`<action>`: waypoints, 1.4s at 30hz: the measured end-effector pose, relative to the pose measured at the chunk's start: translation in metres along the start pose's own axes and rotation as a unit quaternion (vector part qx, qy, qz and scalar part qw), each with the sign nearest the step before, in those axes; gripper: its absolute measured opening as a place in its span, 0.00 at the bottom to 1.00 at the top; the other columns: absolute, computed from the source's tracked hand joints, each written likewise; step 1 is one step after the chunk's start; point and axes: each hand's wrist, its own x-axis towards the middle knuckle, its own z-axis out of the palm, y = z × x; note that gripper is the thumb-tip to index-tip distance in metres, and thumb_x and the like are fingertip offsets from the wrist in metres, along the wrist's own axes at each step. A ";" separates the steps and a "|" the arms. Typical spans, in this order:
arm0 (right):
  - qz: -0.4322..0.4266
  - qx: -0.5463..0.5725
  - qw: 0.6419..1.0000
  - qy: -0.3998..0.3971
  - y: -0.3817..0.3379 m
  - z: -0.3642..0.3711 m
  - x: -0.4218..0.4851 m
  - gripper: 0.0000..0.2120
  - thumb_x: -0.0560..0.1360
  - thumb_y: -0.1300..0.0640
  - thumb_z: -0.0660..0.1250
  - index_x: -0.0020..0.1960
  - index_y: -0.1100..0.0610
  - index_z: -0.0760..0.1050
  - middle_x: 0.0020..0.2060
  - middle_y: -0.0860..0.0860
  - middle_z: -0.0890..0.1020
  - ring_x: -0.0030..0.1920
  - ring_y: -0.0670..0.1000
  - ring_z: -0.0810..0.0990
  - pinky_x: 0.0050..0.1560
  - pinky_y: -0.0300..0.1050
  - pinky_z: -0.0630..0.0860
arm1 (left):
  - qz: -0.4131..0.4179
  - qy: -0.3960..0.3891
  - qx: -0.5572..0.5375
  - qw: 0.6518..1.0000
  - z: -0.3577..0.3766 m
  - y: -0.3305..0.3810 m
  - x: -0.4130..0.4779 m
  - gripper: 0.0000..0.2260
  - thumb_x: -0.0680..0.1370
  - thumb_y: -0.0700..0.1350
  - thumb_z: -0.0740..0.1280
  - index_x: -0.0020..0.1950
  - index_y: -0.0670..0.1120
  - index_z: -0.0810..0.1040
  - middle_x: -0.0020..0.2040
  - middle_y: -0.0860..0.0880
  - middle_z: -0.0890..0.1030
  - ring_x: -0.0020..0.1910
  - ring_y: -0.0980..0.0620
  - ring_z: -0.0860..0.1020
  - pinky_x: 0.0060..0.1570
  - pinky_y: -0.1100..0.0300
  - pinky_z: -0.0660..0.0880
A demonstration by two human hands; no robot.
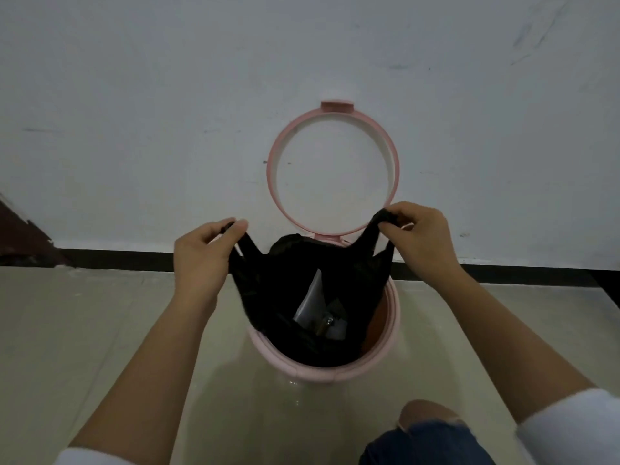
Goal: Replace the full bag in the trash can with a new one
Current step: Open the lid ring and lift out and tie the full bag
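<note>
A round pink trash can (392,325) stands on the floor against the wall, its lid (333,169) swung up and leaning on the wall. A black plastic bag (271,290) sits in it, with its top pulled up above the rim. Grey paper and small scraps (310,302) lie inside the bag. My left hand (201,255) pinches the bag's left handle. My right hand (417,239) pinches the right handle. Both handles are stretched apart and upward.
A white wall (167,95) with a dark baseboard (117,258) runs behind the can. The floor (84,313) is pale glossy tile. My knee in torn blue jeans (426,431) shows at the bottom right. A dark red patch (20,233) sits at the far left.
</note>
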 end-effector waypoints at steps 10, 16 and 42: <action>-0.036 0.005 0.998 -0.042 -0.049 -0.001 -0.026 0.08 0.67 0.64 0.73 0.40 0.53 0.76 0.30 0.45 0.77 0.31 0.44 0.73 0.33 0.30 0.70 | -0.064 -0.250 -0.198 0.946 0.035 0.003 -0.030 0.06 0.71 0.49 0.68 0.40 0.50 0.84 0.45 0.47 0.85 0.48 0.52 0.82 0.55 0.57 0.78; -0.009 0.031 0.999 -0.041 -0.061 0.001 -0.027 0.04 0.69 0.62 0.73 0.39 0.56 0.79 0.31 0.51 0.82 0.30 0.49 0.79 0.32 0.33 0.74 | -0.005 -0.241 -0.034 0.970 0.044 -0.007 -0.032 0.05 0.76 0.50 0.67 0.49 0.52 0.80 0.29 0.55 0.76 0.29 0.56 0.74 0.51 0.53 0.77; 0.076 0.168 0.982 -0.041 -0.041 0.030 -0.047 0.05 0.69 0.69 0.70 0.39 0.60 0.81 0.28 0.50 0.78 0.25 0.36 0.74 0.30 0.26 0.69 | -0.011 -0.373 0.106 0.922 0.042 -0.011 -0.039 0.16 0.81 0.53 0.56 0.44 0.51 0.81 0.35 0.48 0.83 0.38 0.51 0.81 0.46 0.61 0.76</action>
